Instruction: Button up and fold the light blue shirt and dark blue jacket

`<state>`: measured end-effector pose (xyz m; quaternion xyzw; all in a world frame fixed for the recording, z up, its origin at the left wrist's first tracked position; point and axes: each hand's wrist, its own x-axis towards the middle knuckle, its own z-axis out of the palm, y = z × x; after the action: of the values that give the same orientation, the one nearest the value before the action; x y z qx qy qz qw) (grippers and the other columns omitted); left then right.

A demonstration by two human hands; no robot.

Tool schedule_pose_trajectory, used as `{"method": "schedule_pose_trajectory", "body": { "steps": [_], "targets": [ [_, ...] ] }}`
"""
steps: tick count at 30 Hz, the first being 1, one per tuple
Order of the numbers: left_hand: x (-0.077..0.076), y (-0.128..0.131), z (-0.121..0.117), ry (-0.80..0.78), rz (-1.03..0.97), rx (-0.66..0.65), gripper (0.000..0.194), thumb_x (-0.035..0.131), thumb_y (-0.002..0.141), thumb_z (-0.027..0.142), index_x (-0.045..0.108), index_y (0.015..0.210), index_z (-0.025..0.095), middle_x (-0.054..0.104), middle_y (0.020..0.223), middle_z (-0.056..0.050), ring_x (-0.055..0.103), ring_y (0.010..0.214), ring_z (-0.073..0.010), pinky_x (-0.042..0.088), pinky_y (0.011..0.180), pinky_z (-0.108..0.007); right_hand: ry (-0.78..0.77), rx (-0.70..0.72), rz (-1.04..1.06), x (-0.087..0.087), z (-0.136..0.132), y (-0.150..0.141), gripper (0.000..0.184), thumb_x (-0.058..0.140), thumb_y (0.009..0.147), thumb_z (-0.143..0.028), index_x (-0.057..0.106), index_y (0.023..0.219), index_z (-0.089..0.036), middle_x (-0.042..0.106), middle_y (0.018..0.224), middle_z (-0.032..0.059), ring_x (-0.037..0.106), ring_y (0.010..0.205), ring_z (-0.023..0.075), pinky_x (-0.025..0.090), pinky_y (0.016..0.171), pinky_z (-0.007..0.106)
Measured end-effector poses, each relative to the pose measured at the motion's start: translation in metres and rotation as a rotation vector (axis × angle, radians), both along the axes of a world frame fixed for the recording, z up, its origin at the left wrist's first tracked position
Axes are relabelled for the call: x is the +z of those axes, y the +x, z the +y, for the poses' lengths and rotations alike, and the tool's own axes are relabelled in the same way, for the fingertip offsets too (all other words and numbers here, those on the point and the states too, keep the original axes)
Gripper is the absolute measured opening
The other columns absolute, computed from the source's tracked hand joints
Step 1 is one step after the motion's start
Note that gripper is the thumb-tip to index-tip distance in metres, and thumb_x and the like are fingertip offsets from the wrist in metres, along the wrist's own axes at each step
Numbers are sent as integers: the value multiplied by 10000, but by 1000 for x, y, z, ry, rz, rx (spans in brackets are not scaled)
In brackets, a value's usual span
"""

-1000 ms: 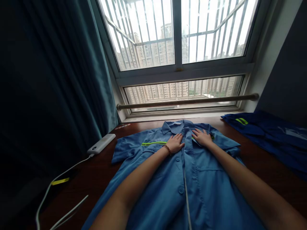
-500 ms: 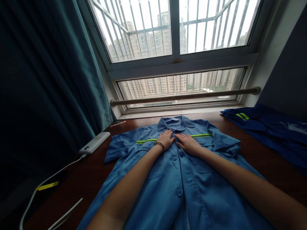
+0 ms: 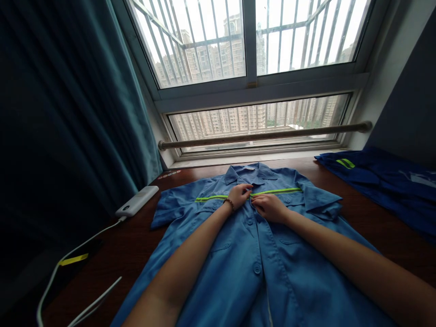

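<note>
The shirt (image 3: 235, 259) lies across the lower centre of the frame. The left hand (image 3: 239, 194) and right hand (image 3: 271, 207) curl at its front opening (image 3: 260, 247); whether they pinch cloth, I cannot tell. Probably light and soft, best held along that opening's edges.

One head-worn view, forward and down over the shirt (image 3: 235, 254) (fairly near), toward the window (image 3: 251, 54).

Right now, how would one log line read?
light-blue shirt: spread on wooden surface | left hand: on shirt, below collar | right hand: on shirt, beside left
</note>
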<state>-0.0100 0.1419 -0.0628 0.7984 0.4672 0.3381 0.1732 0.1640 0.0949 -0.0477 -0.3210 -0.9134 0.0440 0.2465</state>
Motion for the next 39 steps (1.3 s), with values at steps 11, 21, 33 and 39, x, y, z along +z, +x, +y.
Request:
{"method": "schedule_pose_trajectory", "body": {
  "steps": [11, 21, 33, 39],
  "targets": [
    [2, 6, 10, -523, -681, 32, 362, 759, 518, 207, 599, 822, 94, 634, 766, -52, 598, 713, -141, 461, 722, -299, -10, -249, 363, -3, 11, 1, 259, 409, 832, -267, 624, 736, -161, 614, 696, 49, 548, 635, 142, 392, 621, 246],
    [10, 7, 2, -503, -853, 47, 407, 775, 491, 276, 614, 830, 117, 636, 742, -37, 602, 708, -139, 454, 724, -291, -73, -168, 500, -3, 15, 1, 268, 408, 834, -234, 642, 959, -197, 610, 876, 49, 560, 769, 155, 432, 710, 267],
    [11, 7, -3, -378, -713, -44, 289, 666, 625, 296, 681, 866, 136, 640, 904, -78, 576, 878, -190, 448, 789, -318, -609, -53, 679, -10, 30, 2, 347, 494, 777, -333, 571, 1074, -169, 604, 673, 3, 491, 530, 104, 391, 529, 232],
    [19, 13, -11, -211, -481, -250, 206, 559, 688, 175, 694, 842, 150, 590, 1083, -90, 523, 1021, -218, 432, 842, -308, -1193, 52, 1185, -7, 38, 8, 289, 700, 600, -337, 551, 765, -152, 468, 538, -60, 378, 425, 40, 287, 402, 176]
  ]
}}
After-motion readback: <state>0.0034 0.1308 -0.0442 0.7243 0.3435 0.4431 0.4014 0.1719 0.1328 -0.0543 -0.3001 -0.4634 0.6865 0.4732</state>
